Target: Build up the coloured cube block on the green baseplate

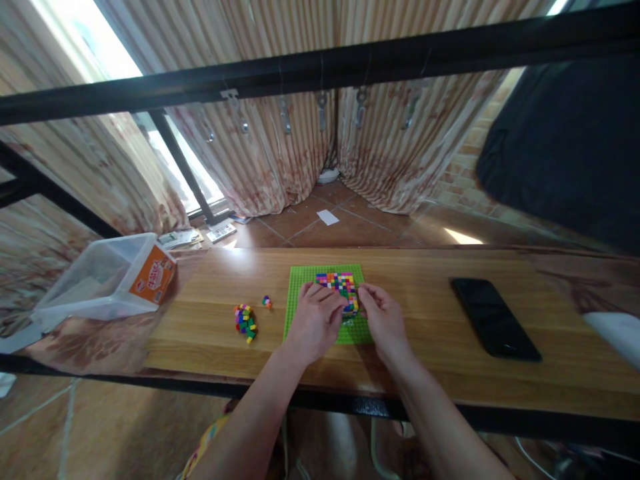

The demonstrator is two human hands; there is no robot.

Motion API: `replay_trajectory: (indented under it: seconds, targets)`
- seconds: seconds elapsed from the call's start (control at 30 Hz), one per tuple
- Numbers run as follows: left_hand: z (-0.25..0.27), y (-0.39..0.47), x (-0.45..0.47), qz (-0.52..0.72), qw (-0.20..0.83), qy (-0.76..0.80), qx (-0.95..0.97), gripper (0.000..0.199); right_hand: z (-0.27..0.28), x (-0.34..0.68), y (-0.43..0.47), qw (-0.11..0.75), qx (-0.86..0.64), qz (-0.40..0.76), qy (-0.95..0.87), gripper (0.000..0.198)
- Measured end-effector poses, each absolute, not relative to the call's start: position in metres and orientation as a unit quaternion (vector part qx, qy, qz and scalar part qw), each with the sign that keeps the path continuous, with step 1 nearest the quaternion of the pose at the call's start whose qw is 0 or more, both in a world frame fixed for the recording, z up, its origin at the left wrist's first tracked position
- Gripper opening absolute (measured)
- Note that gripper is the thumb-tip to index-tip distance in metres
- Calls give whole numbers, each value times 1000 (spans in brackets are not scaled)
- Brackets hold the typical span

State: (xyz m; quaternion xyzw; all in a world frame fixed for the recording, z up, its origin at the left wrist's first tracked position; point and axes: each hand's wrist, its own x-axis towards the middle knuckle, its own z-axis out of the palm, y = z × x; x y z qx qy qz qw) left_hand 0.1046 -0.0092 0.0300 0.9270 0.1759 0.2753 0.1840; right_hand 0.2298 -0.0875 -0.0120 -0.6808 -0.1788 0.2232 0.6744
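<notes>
A green studded baseplate (299,285) lies on the wooden table, carrying a block of many-coloured toy bricks (341,279). My left hand (318,313) reaches over the left and front part of that block, its fingers bent and drawn together; whatever lies under the fingertips is hidden. Close by the block's right side is my right hand (383,315), thumb and forefinger pinched together. Anything between those fingertips is too small to make out. To the left of the baseplate sit a loose pile of coloured bricks (245,323) and a smaller cluster (267,302).
A black phone (495,319) lies on the table (425,373) at the right. At the left stands a clear plastic tub (100,277) with an orange label. A black metal bar (300,67) with hanging clips crosses above, before the curtains (280,160).
</notes>
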Motion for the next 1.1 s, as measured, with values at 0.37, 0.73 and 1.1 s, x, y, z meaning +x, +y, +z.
replay_trajectory:
  seconds: [0.37,0.73,1.1]
  targets:
    - [33,-8,107,275,198,164,927,17,-13,231,-88,662,-696,204,-187,46]
    - [32,-9,104,271,166,173,932,19,-16,233,-88,660,-696,202,-196,45]
    - [26,-11,107,276,155,201,927,14,-9,231,-89,650,-699,222,-196,46]
